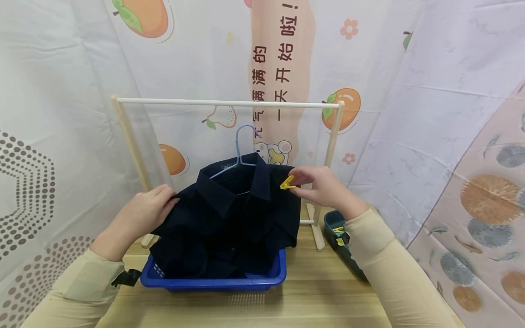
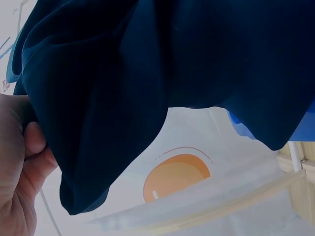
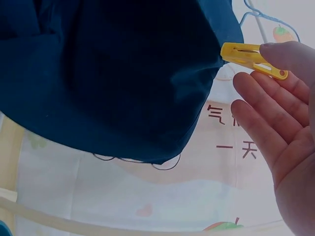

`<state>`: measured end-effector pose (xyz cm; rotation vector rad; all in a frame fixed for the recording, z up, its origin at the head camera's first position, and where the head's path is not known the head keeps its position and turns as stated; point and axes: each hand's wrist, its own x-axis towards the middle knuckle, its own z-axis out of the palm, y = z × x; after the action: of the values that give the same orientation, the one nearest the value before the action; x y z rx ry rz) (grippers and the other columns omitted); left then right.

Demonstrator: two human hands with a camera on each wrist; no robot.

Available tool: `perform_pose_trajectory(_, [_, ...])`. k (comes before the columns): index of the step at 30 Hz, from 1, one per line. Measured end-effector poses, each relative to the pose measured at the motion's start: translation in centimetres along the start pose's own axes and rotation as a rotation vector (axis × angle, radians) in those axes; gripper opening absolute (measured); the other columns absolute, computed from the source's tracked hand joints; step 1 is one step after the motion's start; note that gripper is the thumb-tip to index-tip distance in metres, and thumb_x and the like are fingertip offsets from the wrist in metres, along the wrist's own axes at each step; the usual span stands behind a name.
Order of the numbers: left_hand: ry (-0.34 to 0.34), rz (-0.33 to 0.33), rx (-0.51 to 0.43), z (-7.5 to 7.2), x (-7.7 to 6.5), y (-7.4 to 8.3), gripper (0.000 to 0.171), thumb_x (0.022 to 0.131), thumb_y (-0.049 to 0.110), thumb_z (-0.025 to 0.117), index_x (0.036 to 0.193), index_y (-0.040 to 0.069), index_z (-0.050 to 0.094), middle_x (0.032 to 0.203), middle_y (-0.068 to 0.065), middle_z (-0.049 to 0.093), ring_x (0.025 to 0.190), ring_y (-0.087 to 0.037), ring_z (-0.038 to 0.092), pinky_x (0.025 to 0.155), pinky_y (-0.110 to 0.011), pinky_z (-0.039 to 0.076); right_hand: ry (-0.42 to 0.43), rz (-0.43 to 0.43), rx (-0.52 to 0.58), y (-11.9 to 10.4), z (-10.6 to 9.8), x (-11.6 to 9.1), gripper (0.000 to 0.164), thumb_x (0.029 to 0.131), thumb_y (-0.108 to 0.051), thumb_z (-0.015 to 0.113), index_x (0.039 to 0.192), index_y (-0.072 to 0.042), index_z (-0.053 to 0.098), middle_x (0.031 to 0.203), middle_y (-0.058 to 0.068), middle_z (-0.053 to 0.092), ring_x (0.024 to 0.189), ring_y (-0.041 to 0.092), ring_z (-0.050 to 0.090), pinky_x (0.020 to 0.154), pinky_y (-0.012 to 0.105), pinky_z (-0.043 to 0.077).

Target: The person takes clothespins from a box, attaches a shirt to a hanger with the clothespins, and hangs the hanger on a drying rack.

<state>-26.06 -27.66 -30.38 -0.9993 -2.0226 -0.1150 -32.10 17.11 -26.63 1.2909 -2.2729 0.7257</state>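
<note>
A dark navy collared shirt (image 1: 242,223) sits on a light blue hanger (image 1: 237,143), its lower part bunched in a blue basket (image 1: 217,283). The hanger's hook stands up free above the collar, below the rack's rail. At the shirt's left shoulder, my left hand (image 1: 143,212) pinches the fabric. My right hand (image 1: 321,184) pinches a yellow clothespin (image 3: 253,58) between thumb and fingers at the other shoulder. In the right wrist view, the clothespin's tip overlaps the shirt's edge. Cloth hangs down beside the left hand (image 2: 22,172) in the left wrist view.
A wooden rack with a white top rail (image 1: 229,103) stands behind the basket, its feet on the wooden table (image 1: 320,296). On the right, partly behind my sleeve, a dark green container (image 1: 348,259) holds yellow clothespins (image 1: 339,231). Printed curtains (image 1: 197,54) hang around.
</note>
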Motion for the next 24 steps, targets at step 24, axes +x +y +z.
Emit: perform_pose_trajectory(24, [-0.025, -0.012, 0.010, 0.0, 0.2, 0.1, 0.011, 0.079, 0.005, 0.066, 0.085, 0.005, 0.057, 0.077, -0.001, 0.052, 0.050, -0.012, 0.048, 0.043, -0.030, 0.042, 0.001, -0.044, 0.039, -2.0, -0.5, 2.8, 0.032, 0.083, -0.014, 0.073, 0.112, -0.006, 0.062, 0.099, 0.004, 0.069, 0.088, 0.016, 0.067, 0.077, 0.032, 0.053])
